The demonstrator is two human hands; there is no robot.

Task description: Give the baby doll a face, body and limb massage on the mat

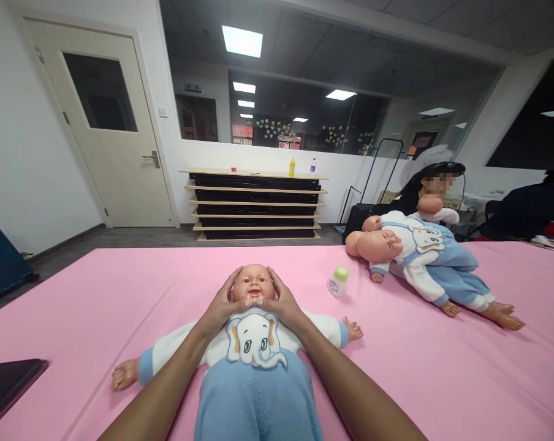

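A baby doll (254, 283) lies on its back on the pink table, feet toward me, dressed in a white and blue outfit with an elephant on the chest. My left hand (220, 304) cups the left side of its head, thumb along the chin. On the opposite side my right hand (284, 301) does the same, its thumb meeting the chin too. Both sets of fingers wrap around the cheeks and temples. Beyond my right hand stands a small white bottle with a green cap (338, 282), untouched.
More baby dolls (419, 245) in matching outfits lie heaped at the right of the pink table (121, 288). A dark phone-like object (10, 389) rests at the left edge. A person (412, 190) sits behind the dolls. Stacked boards (258, 202) stand against the far wall.
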